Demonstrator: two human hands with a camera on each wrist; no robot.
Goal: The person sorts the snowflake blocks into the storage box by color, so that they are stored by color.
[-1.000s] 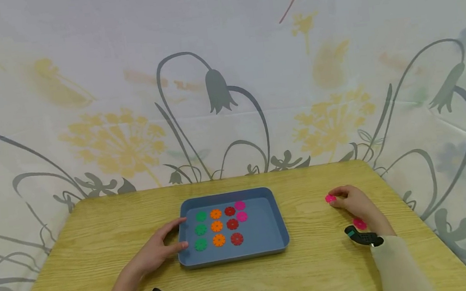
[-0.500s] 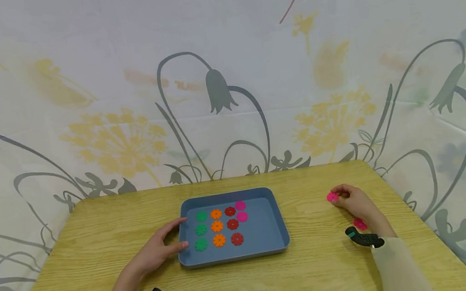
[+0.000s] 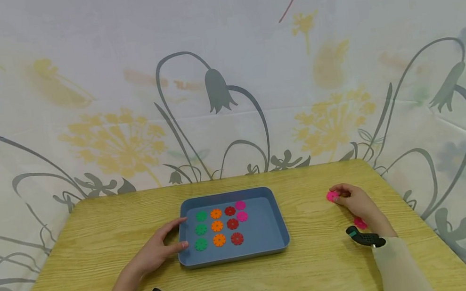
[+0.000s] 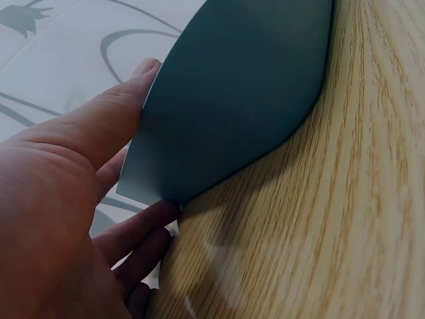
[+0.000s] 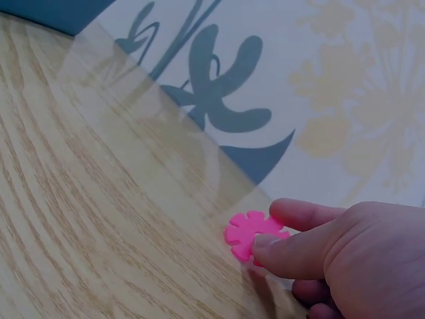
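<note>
My left hand holds the left wall of a blue-grey tray, its thumb and index fingertip over the rim. In the left wrist view the thumb lies against the tray's upper edge, while other fingers sit low by the wall. My right hand pinches a pink snowflake disc between thumb and index finger, off to the right of the tray. Another pink snowflake disc lies on the table beside the right wrist, partly hidden by it.
Columns of green discs, orange discs and red discs lie flat in the tray. Two pink discs sit at its back, next to the red column. A floral cloth hangs behind the wooden table.
My right hand has shifted very slightly back, and the pink snowflake disc in its fingers has tilted a little. The left hand and tray have stayed put.
</note>
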